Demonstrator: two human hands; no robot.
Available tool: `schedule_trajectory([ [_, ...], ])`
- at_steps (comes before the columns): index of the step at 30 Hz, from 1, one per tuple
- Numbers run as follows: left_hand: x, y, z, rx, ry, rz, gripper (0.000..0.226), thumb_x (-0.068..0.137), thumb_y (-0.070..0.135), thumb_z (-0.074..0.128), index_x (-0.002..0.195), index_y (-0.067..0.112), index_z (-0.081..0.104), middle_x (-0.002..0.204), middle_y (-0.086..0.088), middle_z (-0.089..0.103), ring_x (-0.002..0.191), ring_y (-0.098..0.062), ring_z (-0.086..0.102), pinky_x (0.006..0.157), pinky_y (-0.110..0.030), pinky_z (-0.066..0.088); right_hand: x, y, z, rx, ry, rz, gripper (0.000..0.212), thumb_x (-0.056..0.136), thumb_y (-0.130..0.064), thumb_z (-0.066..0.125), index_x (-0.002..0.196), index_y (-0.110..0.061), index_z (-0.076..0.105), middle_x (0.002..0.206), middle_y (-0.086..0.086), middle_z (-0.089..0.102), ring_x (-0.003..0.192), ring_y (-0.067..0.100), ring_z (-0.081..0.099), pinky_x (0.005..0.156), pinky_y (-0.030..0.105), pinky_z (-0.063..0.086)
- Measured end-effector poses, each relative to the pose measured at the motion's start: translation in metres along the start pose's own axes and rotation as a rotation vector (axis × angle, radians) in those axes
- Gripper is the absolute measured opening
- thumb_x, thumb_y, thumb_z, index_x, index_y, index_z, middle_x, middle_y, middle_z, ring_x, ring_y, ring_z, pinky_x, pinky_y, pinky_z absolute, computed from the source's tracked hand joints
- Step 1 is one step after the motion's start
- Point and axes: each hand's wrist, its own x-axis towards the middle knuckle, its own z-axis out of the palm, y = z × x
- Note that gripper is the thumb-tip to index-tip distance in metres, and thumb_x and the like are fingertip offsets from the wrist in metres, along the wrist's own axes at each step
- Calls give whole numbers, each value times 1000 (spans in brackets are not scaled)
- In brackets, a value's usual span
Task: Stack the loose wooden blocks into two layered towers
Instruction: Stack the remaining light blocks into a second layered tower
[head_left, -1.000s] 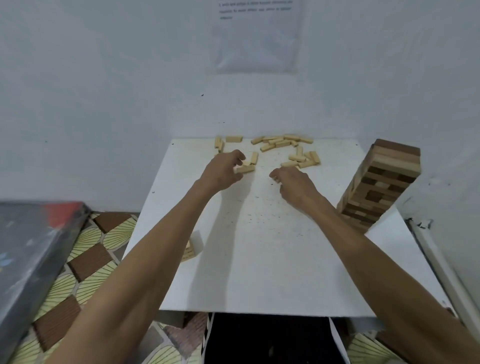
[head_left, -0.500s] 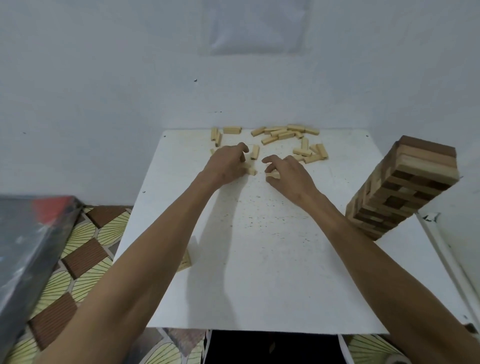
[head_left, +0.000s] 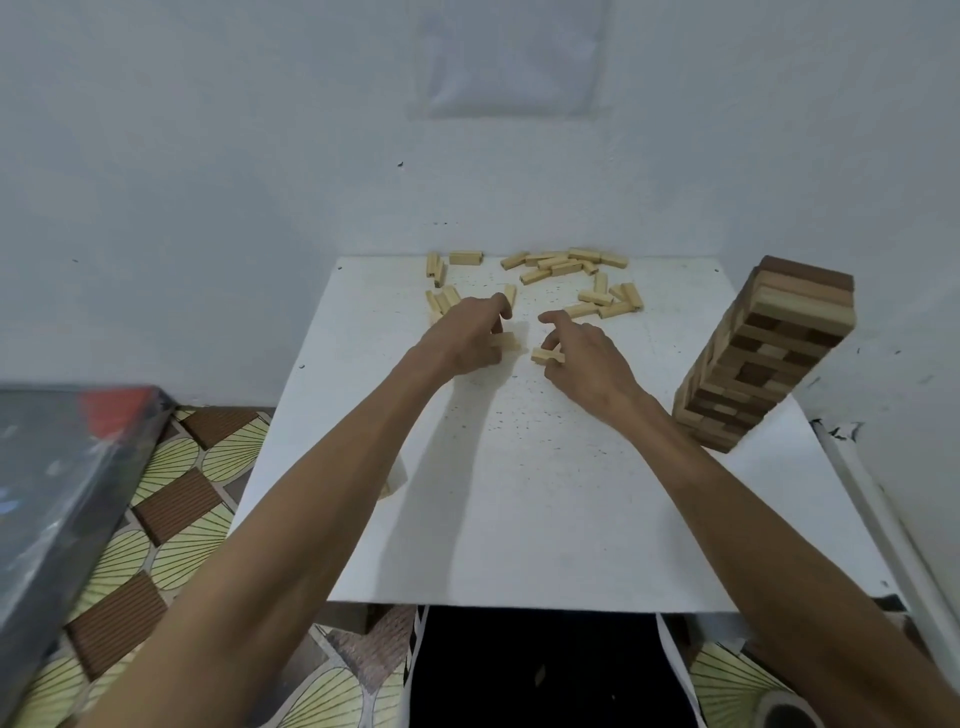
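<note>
left hand (head_left: 465, 338) pinching left block (head_left: 506, 340), right hand (head_left: 584, 356) pinching right block (head_left: 544, 355), both sitting mid-tabletop (head_left: 519, 519), probably beginning a tower base; loose blocks (head_left: 561, 265) lying along far edge.

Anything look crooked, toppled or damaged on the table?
The tall tower by the table's right edge looks tilted, top leaning right, though the wide-angle lens may exaggerate it. Nothing looks damaged; loose blocks lie scattered at the far edge.
</note>
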Motion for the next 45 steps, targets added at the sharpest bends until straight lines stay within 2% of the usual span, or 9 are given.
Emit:
schedule_trajectory([
  [7, -61, 26, 15, -210, 77, -90, 48, 81, 12, 75, 123, 13, 52, 108, 0, 62, 95, -21, 59, 75, -32, 51, -63, -10, 0, 34, -12, -30, 71, 92, -9, 66, 153, -24, 33, 116, -5, 63, 98, 18, 59, 78, 42, 55],
  [12, -115, 43, 47, -286, 109, -97, 31, 82, 16, 75, 105, 14, 54, 99, -1, 63, 85, -20, 59, 68, -31, 49, -105, -10, 12, 26, -61, -63, 75, 90, -9, 67, 153, -25, 30, 117, -5, 62, 98, 19, 58, 79, 42, 55],
  [16, -137, 44, 57, -234, 148, -98, 11, 83, 12, 71, 90, 16, 64, 90, 2, 63, 86, -21, 60, 70, -30, 47, -122, -11, 18, 34, -80, -72, 77, 89, -8, 66, 154, -25, 29, 115, -5, 63, 98, 18, 58, 81, 43, 55],
  [20, -146, 43, 56, -242, 170, -57, 2, 91, 16, 68, 93, 16, 69, 94, 0, 67, 89, -19, 61, 77, -30, 49, -126, -12, 22, 83, -68, -77, 75, 89, -6, 64, 154, -24, 31, 114, -7, 62, 100, 17, 57, 84, 44, 54],
  [31, -153, 34, 59, -187, 236, -10, 19, 97, 28, 63, 106, 20, 78, 118, 2, 71, 109, -23, 57, 91, -40, 47, -124, -13, 27, 142, -47, -166, 72, 89, -6, 64, 152, -22, 35, 125, -6, 56, 104, 16, 54, 88, 42, 52],
  [35, -156, 34, 63, -186, 267, -36, 20, 95, 30, 67, 112, 21, 72, 110, 4, 72, 106, -22, 57, 85, -36, 46, -123, -13, 28, 180, -52, -187, 71, 89, -4, 64, 152, -21, 37, 130, -4, 49, 105, 15, 51, 91, 41, 53],
  [39, -163, 42, 62, -214, 339, -129, 42, 92, 36, 57, 125, 12, 64, 121, -3, 63, 115, -22, 51, 91, -36, 46, -121, -13, 28, 130, -22, -171, 69, 90, -16, 69, 152, -20, 38, 125, -3, 48, 110, 14, 45, 91, 37, 50],
  [42, -172, 50, 56, -97, 196, -215, 63, 88, 51, 50, 140, 14, 52, 127, -5, 54, 118, -24, 51, 82, -35, 43, -114, -10, 22, 62, -58, -116, 67, 91, -30, 70, 150, -19, 40, 109, -5, 51, 108, 17, 45, 84, 33, 45],
  [45, -170, 53, 52, 44, 13, -236, 63, 90, 58, 58, 140, 20, 48, 127, -1, 62, 112, -25, 60, 77, -35, 42, -102, -9, 13, 82, -223, -88, 66, 90, -31, 70, 150, -19, 44, 96, -6, 57, 92, 13, 51, 81, 31, 47],
])
